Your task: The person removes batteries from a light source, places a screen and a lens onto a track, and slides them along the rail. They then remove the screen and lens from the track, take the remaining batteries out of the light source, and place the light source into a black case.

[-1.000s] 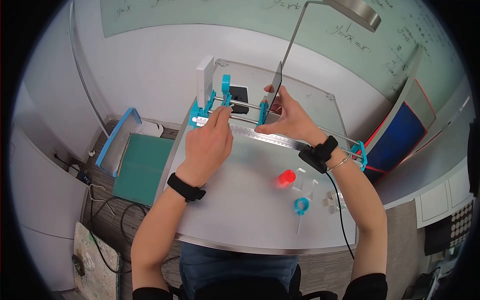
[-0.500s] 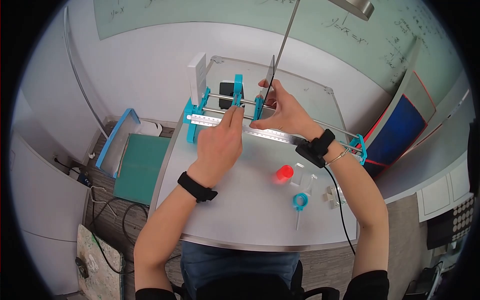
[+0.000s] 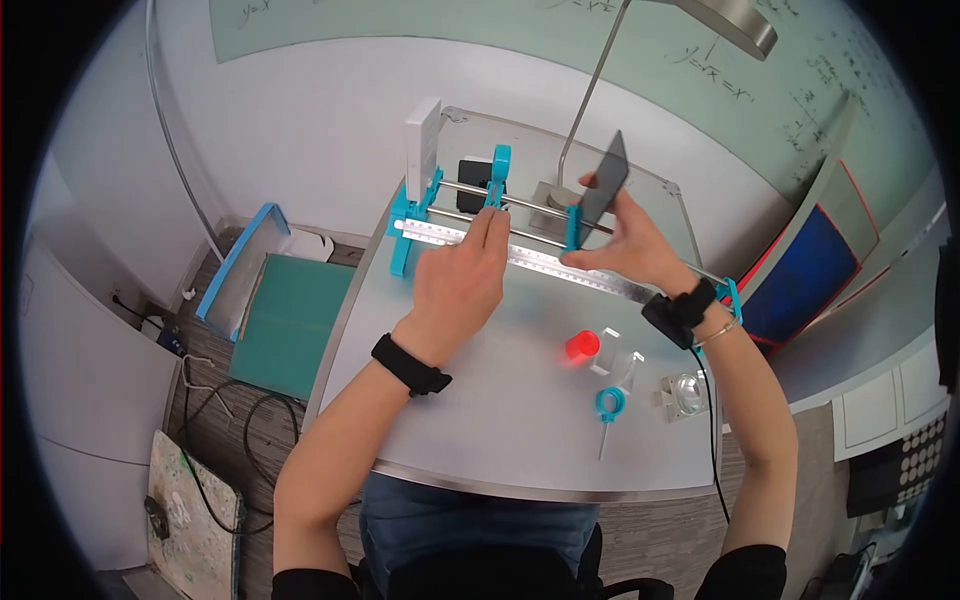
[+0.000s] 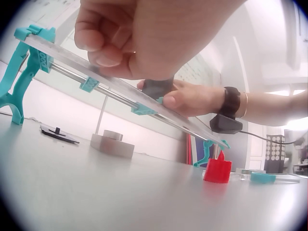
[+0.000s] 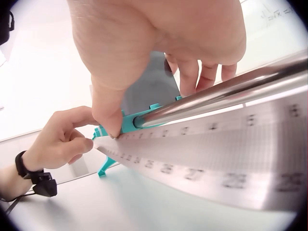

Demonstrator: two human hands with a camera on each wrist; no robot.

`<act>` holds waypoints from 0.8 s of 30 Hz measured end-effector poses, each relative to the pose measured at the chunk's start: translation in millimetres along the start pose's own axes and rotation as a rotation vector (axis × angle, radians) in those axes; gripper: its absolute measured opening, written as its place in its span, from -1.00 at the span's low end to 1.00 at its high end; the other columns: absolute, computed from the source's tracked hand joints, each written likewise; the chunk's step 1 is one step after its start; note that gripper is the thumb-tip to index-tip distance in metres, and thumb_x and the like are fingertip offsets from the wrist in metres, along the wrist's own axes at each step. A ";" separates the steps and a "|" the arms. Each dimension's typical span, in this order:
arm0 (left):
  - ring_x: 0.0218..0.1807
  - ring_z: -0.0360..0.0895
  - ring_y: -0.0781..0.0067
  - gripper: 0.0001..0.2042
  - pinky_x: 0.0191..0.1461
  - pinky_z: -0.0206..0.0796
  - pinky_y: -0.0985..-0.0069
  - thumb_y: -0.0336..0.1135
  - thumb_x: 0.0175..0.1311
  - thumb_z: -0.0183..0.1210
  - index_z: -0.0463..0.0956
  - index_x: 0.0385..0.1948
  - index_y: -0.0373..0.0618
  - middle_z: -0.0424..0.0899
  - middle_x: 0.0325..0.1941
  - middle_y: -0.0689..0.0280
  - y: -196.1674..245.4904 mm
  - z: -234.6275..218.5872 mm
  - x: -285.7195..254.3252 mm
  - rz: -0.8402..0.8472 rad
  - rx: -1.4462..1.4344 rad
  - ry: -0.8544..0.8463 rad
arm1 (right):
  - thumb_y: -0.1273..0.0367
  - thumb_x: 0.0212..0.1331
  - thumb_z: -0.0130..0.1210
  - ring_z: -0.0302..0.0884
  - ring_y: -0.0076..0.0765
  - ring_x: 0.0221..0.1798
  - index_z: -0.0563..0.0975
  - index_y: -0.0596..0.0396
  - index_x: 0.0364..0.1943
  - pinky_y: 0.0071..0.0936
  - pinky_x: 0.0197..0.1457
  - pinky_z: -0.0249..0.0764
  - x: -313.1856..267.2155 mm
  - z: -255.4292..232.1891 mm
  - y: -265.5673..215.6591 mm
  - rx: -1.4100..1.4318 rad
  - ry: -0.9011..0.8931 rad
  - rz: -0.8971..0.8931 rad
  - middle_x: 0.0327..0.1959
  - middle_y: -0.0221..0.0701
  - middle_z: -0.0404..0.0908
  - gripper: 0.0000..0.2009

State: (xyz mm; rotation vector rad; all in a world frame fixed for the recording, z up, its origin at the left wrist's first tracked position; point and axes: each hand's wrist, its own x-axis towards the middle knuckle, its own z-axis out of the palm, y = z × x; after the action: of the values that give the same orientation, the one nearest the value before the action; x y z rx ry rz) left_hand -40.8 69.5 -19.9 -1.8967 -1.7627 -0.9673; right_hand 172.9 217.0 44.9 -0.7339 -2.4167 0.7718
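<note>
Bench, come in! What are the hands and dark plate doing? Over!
Right hand holds dark plate at its blue slider on rails. Left hand at ring holder, grip hidden. Red candle-shaped piece on table, seemingly out of the way.

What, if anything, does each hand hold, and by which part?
The right hand grips the dark plate by its blue base. The left hand is at the foot of the upright ring; any hold is unclear.

Turquoise holder, dark grey plate, black-numbered silver ruler

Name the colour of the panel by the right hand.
Dark grey; the panel shows best in the head view.
</note>
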 end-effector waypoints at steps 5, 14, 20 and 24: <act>-0.34 0.69 0.18 -0.54 -0.42 0.48 0.41 -0.57 0.09 0.18 0.47 0.12 -0.22 0.66 0.16 0.17 0.7 -0.7 0.9 -0.001 -0.006 -0.004 | 0.19 -0.26 0.63 0.37 -0.21 0.13 0.28 0.16 0.33 -0.33 0.09 0.51 -11.6 -12.7 9.6 -0.037 -0.003 -0.008 0.14 -0.24 0.49 0.00; -0.39 0.69 0.15 -0.56 -0.42 0.51 0.39 -0.58 0.09 0.17 0.47 0.10 -0.25 0.66 0.15 0.15 24.0 9.8 6.5 0.017 -0.050 0.021 | 0.17 -0.32 0.64 0.41 -0.20 0.07 0.28 0.13 0.32 -0.37 -0.03 0.51 -12.1 -12.7 10.6 -0.004 0.005 0.055 0.12 -0.16 0.48 0.02; -0.42 0.71 0.14 -0.53 -0.42 0.54 0.41 -0.58 0.08 0.17 0.46 0.12 -0.28 0.65 0.16 0.11 48.9 16.8 10.2 0.038 -0.031 -0.016 | 0.17 -0.31 0.63 0.46 -0.09 0.16 0.27 0.08 0.31 -0.26 0.15 0.48 -12.6 -12.5 10.5 0.002 0.008 0.045 0.13 -0.11 0.55 0.00; -0.43 0.71 0.14 -0.52 -0.41 0.55 0.39 -0.58 0.06 0.18 0.46 0.13 -0.28 0.64 0.18 0.09 50.7 19.9 10.3 0.050 -0.034 -0.019 | 0.16 -0.30 0.62 0.47 -0.04 0.20 0.27 0.07 0.32 -0.20 0.26 0.44 -13.4 -13.1 7.2 -0.006 0.010 0.052 0.13 -0.09 0.58 -0.01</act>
State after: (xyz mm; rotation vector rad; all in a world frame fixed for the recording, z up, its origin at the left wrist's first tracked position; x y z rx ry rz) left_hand 12.8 83.0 -17.5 -1.9676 -1.7118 -0.9705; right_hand 192.9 218.6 45.8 -0.8039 -2.4007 0.7797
